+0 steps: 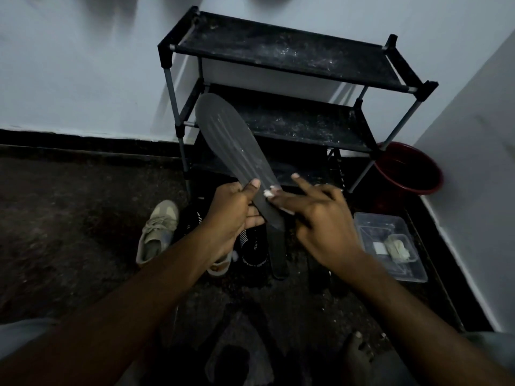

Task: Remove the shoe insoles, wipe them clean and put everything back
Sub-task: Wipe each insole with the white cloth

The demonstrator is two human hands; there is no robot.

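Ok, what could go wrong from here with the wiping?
The left hand grips the insole only at its near end, so wiping pressure may bend it or twist it loose. The white wipe at the right hand looks small and could drop onto the gritty floor.

**One legible print, on the black shoe**

You can read "SPORT SPORT" in small white capitals, printed twice in a row along a curved band across the top of the black shoe (252,257). The second word runs toward the shoe's edge and its last letters blur. Just above that band, the same shoe bears a shorter white mark beside a block of white stripes, too small and dim for you to read.
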